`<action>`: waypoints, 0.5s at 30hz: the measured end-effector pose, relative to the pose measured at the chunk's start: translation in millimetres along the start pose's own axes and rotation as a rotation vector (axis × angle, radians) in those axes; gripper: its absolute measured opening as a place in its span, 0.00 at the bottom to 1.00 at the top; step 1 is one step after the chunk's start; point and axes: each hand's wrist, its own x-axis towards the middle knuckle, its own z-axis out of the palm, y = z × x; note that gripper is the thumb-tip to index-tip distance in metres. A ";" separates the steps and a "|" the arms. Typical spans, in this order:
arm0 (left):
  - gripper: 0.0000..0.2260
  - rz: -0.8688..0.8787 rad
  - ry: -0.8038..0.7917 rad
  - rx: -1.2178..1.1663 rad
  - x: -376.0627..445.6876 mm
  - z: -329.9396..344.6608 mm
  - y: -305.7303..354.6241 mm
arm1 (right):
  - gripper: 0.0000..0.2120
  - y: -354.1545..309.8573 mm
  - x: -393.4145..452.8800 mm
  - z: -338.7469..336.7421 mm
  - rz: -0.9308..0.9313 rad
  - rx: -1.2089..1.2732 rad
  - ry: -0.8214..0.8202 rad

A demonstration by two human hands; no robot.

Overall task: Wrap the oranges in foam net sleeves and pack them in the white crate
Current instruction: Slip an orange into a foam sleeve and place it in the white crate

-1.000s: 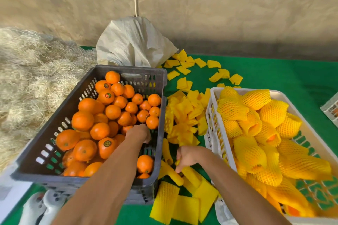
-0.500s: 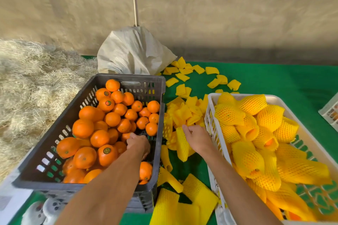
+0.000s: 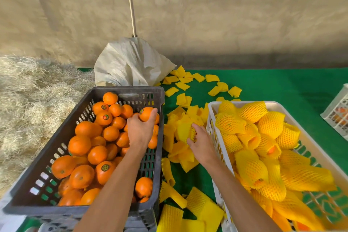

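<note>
A dark grey crate (image 3: 56,149) on the left is full of bare oranges. My left hand (image 3: 138,132) reaches into its far right corner and grips one orange (image 3: 146,114). Between the crates lies a heap of flat yellow foam net sleeves (image 3: 180,154) on the green cloth. My right hand (image 3: 200,145) holds one yellow sleeve (image 3: 185,132) just above that heap, beside the white crate's left wall. The white crate (image 3: 211,118) on the right holds several oranges wrapped in yellow sleeves (image 3: 250,169).
A white woven sack (image 3: 130,66) stands behind the dark crate, with loose sleeves (image 3: 212,88) scattered on the green cloth near it. Straw (image 3: 28,100) is piled at the left. Another white crate's corner (image 3: 337,115) shows at the right edge. A wall rises behind.
My left hand moved from the near right corner of the dark crate to the far right corner and took an orange. My right hand lifted a sleeve and moved farther up the heap.
</note>
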 end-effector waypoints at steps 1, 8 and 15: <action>0.26 0.083 0.012 -0.113 -6.3 -2.8 7.1 | 0.29 -1.7 -0.7 -1.1 0.002 0.016 0.022; 0.38 -0.400 -0.730 -0.845 -39.8 22.1 57.0 | 0.08 -8.2 -3.3 -5.0 -0.001 0.073 0.076; 0.38 -0.460 -0.715 -0.675 -42.2 42.0 53.6 | 0.12 -7.8 1.7 -7.9 -0.016 -0.077 0.214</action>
